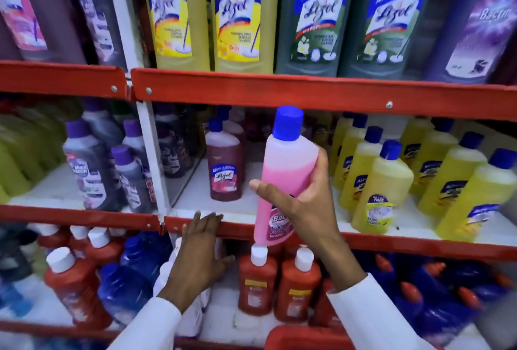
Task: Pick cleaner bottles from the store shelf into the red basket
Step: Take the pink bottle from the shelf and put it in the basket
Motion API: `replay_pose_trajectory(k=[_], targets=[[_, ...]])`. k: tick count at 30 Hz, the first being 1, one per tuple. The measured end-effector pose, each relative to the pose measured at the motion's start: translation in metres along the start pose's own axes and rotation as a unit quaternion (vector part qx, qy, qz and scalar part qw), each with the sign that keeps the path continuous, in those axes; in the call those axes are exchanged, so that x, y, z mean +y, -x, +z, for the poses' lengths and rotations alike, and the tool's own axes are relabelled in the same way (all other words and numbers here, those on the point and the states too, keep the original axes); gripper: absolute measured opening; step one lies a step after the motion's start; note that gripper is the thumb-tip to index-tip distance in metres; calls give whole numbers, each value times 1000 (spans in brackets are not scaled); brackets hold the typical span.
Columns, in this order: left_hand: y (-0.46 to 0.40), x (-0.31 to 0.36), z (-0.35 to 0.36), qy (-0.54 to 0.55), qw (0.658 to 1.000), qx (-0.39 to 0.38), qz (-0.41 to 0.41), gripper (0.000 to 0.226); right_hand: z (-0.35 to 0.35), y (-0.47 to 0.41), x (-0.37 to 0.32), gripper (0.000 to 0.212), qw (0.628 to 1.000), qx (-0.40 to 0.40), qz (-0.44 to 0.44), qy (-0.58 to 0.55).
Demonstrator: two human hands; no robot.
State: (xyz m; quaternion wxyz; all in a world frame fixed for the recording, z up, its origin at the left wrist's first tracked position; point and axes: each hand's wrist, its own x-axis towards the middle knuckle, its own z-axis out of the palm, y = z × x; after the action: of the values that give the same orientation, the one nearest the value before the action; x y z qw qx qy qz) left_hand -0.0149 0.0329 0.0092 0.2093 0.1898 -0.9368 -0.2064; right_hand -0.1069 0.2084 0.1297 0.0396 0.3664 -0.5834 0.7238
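Note:
My right hand (302,198) grips a pink cleaner bottle (282,159) with a blue cap, held upright and slightly tilted in front of the middle shelf. My left hand (200,249) is spread flat, fingers apart, resting against the red front edge of the middle shelf (391,246), holding nothing. The rim of the red basket (296,337) shows at the bottom edge, below my right forearm. A dark red cleaner bottle (225,165) stands alone on the middle shelf just left of the pink one.
Yellow bottles (383,187) crowd the middle shelf to the right, purple-capped grey ones (92,170) to the left. Large yellow and green bottles (240,13) fill the top shelf. Red bottles with white caps (258,282) and blue ones stand on the lower shelf.

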Motion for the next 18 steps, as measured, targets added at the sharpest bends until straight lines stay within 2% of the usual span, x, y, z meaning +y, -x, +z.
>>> replay_pose_trajectory(k=[2,5,9,14,18], targets=[[9,21,-5,59,996,-16,64,94,-17,15,6,90,1000,-4,20,23],[25,58,-2,196,970,-62,132,87,-44,43,20,93,997,7,55,56],[54,96,49,355,921,-133,91,71,-83,94,48,91,989,4,132,65],[96,104,140,383,915,-128,-13,58,-130,159,91,70,968,-60,193,149],[120,90,215,330,922,-185,-87,57,-168,198,137,64,937,-140,201,248]])
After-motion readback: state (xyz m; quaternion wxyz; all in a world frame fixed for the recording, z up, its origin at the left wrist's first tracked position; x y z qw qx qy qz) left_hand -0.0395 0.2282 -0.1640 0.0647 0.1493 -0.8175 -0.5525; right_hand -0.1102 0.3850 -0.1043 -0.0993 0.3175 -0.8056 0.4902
